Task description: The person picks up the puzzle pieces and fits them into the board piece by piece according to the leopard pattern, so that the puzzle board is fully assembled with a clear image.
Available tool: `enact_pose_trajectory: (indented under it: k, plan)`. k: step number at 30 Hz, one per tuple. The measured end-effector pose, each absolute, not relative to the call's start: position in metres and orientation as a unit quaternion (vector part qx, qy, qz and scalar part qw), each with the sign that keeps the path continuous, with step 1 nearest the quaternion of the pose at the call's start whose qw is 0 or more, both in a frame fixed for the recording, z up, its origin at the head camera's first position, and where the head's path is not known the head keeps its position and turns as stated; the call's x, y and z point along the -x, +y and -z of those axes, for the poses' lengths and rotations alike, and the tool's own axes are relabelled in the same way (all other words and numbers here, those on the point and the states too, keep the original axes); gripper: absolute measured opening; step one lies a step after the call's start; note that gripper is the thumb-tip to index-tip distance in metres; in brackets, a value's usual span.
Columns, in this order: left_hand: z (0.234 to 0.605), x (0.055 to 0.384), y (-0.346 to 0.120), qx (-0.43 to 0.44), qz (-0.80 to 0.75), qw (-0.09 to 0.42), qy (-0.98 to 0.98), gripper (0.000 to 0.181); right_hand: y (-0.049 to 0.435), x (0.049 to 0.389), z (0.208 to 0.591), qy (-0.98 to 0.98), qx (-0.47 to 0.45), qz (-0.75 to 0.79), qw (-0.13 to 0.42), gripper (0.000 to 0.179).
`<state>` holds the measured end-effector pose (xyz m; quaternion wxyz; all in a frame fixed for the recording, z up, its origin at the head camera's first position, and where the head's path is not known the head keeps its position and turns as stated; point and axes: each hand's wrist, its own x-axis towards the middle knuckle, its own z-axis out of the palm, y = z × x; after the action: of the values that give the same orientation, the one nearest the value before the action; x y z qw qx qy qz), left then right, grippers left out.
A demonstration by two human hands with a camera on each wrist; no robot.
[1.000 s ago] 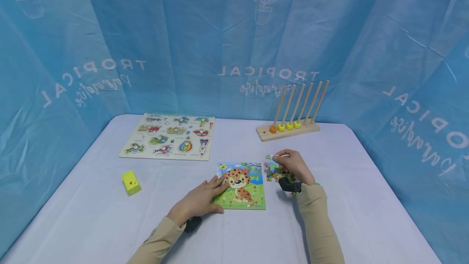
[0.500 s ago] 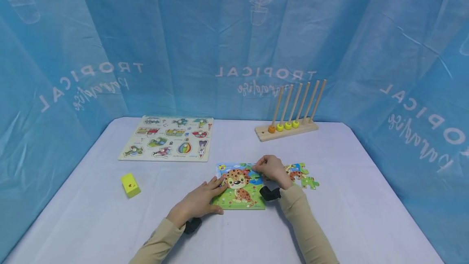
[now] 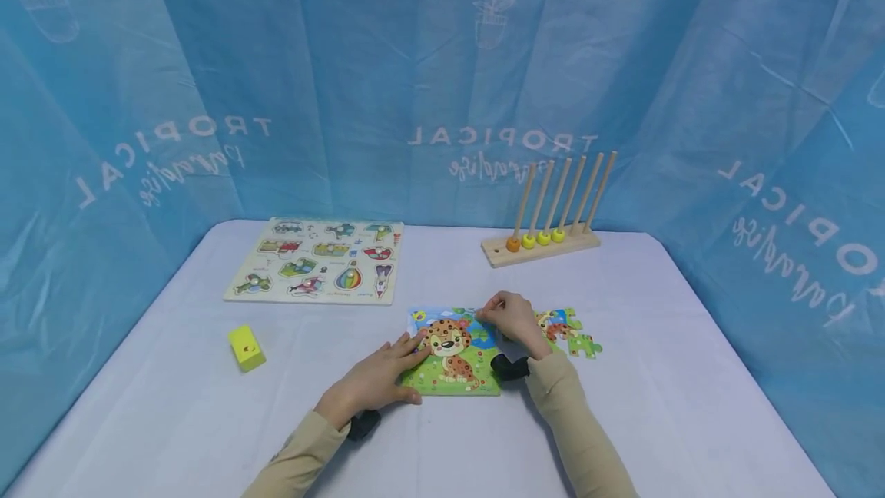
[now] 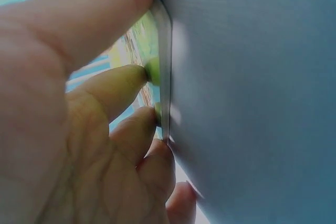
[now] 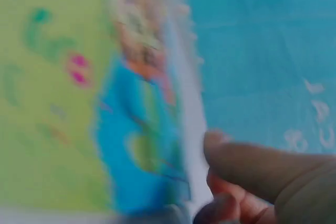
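Blue curtain [image 3: 387, 60], white tabletop [image 3: 442, 444], leopard puzzle [image 3: 456, 353] around the middle. Left hand [image 3: 376, 377] lies flat over its left edge, probably steadying it; right hand [image 3: 513, 320] is at the far right corner, can't tell if gripping.

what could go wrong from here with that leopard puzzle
The right hand partly covers the loose puzzle pieces in the head view, so moving it sideways might nudge them out of place.

The left hand rests on the left side of the leopard board; if it slides, the board could shift while the right hand is at the upper right corner.
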<state>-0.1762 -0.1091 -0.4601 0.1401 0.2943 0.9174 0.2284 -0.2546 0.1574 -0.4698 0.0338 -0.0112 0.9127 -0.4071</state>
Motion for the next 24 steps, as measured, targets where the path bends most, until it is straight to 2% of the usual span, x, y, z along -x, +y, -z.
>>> enact_pose_trajectory:
  k: [6,9,12,14,19,21,24]
  plan:
    - [0.462,0.175,-0.109,-0.297,-0.225,0.136,0.918,0.079,0.195,0.26,0.462,0.875,-0.014,0.484,0.03,0.027]
    - [0.461,0.175,-0.11,-0.295,-0.222,0.133,0.92,0.079,0.218,0.259,0.459,0.881,-0.022,0.473,0.014,0.03]
    - [0.46,0.175,-0.11,-0.294,-0.222,0.137,0.919,0.079,0.24,0.252,0.459,0.897,-0.024,0.44,0.024,0.033]
    - [0.459,0.175,-0.111,-0.294,-0.222,0.138,0.919,0.079,0.25,0.248,0.459,0.904,-0.013,0.426,0.046,0.041]
    - [0.458,0.175,-0.111,-0.285,-0.223,0.134,0.922,0.083,0.254,0.244,0.459,0.922,0.047,0.375,0.088,0.073]
    - [0.458,0.175,-0.111,-0.277,-0.222,0.133,0.925,0.086,0.25,0.244,0.46,0.933,0.064,0.344,0.085,0.076]
    - [0.459,0.176,-0.109,-0.267,-0.219,0.134,0.929,0.088,0.247,0.246,0.463,0.942,0.058,0.324,0.073,0.066]
